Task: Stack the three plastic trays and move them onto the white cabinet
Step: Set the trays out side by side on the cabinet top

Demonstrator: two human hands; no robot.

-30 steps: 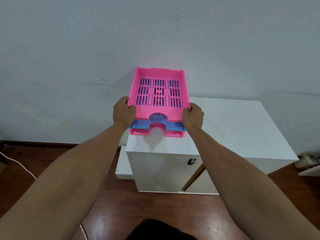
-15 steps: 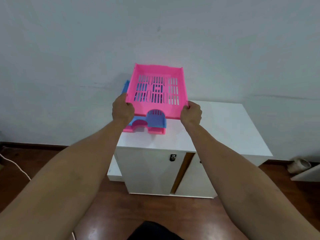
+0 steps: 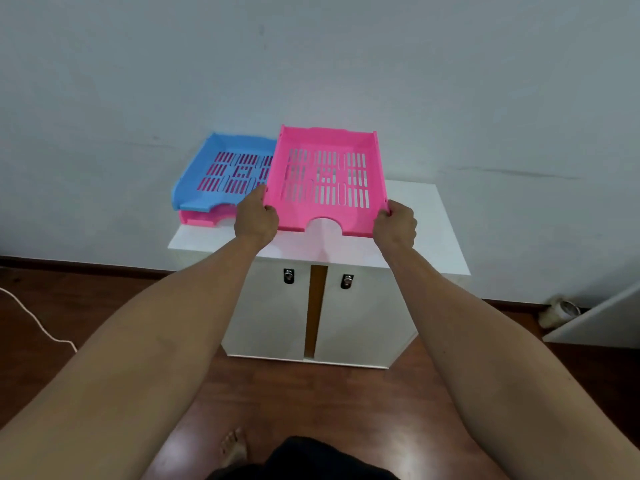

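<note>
Pink tray (image 3: 325,178): slotted base, half-round cutout in near edge; held above white cabinet (image 3: 429,233), tilted, no label or writing legible. Left hand (image 3: 255,216): closed on near left corner. Right hand (image 3: 395,226): closed on near right corner. Blue tray (image 3: 221,174): stacked on second pink tray (image 3: 202,218), at cabinet top's left rear, just beside held tray. Cabinet doors: two metal locks (image 3: 288,275); no markings readable.

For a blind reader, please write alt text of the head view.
Both hands, left hand and right hand, hold a pink tray above a white cabinet. A blue tray lies on another pink tray at its left.
</note>
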